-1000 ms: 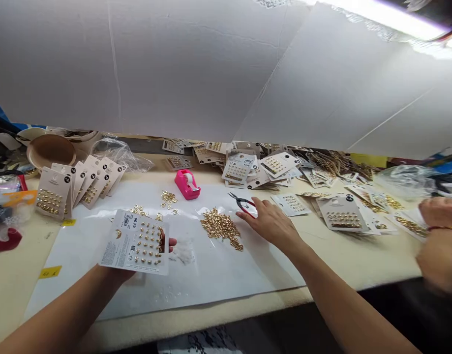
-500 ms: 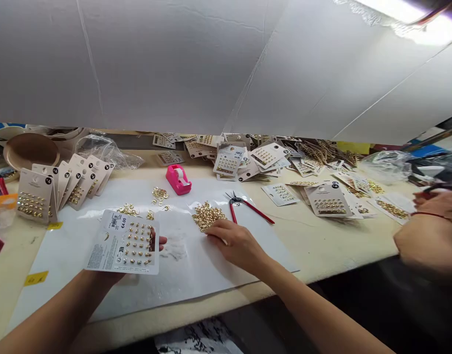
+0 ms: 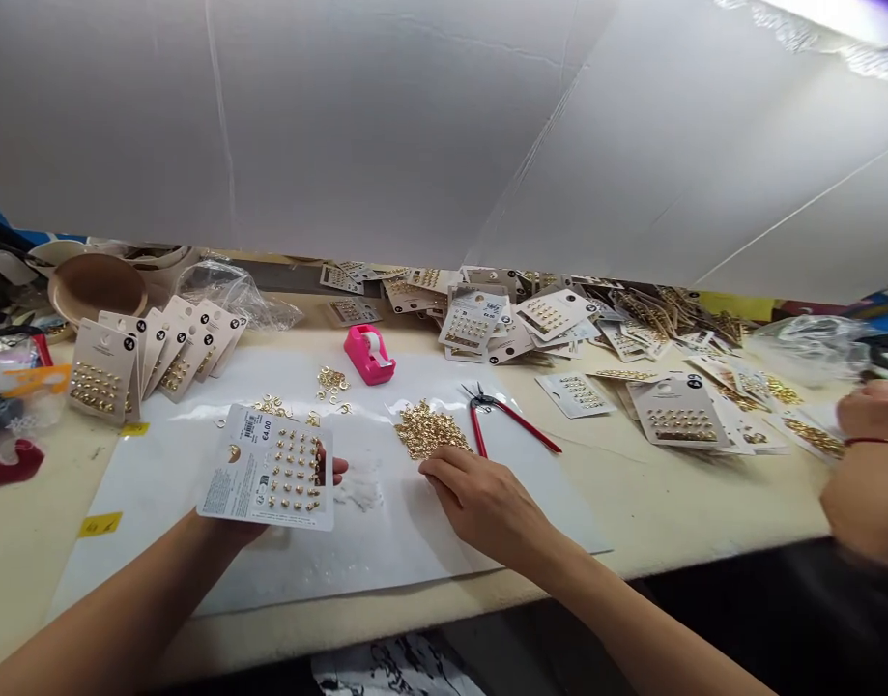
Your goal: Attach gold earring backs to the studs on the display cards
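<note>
My left hand [image 3: 336, 471] holds an earring card [image 3: 266, 474] from behind, its fingertips showing past the right edge. Rows of small gold studs cover the card's right half, and a price label sits at its top. At the near edge of a pile of tiny gold earring backs [image 3: 430, 430], my right hand [image 3: 476, 493] has its thumb and fingers pinched together. Whatever is between those fingertips is too small to make out. Red-handled pliers [image 3: 517, 422] lie open just beyond the right hand. Loose gold hoops [image 3: 332, 380] are scattered behind the held card.
A pink tape dispenser [image 3: 369, 355] stands on the white sheet [image 3: 342, 570]. Filled earring cards [image 3: 102, 372] lean in a row at left. More cards [image 3: 479, 319] are heaped along the back and right. Another person's hand [image 3: 874, 411] is at the right edge.
The view has swung slightly, so the scene sits further right. The held card is tilted a little differently. My right hand stays at the pile, fingers pinched. The other person's arm has shifted.
</note>
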Demonstrator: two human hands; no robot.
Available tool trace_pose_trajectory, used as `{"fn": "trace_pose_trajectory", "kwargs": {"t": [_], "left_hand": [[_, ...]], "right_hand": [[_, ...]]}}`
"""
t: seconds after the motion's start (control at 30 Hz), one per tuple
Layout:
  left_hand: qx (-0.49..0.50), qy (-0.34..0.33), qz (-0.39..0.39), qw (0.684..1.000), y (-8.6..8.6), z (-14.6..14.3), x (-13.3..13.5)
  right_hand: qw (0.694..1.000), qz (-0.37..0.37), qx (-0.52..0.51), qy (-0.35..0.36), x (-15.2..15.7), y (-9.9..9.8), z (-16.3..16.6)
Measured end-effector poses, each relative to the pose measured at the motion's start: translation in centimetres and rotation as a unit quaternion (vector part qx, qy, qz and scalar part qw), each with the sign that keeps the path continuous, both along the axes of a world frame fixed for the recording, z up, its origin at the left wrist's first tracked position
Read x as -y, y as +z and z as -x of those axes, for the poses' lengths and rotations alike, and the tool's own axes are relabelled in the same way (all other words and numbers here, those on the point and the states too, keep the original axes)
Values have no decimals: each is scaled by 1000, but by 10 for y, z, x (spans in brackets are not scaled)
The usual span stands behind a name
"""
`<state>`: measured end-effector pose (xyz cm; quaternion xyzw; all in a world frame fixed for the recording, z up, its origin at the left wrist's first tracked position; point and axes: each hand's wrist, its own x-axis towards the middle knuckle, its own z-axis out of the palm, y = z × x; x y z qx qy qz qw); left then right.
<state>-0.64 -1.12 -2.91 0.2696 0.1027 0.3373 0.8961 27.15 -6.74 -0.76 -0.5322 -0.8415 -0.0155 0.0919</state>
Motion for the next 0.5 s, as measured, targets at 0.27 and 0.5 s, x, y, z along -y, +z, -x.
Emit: {"fn": "trace_pose_trajectory", "kwargs": {"t": [0.27,0.5], "left_hand": [[9,-4,3,1000,-1,1,0],[0,-3,2,1000,3,-2,4]], "right_hand": [[996,4,81,46,-6,-12,4],[978,64,-197,-1,-19,14,25]]}}
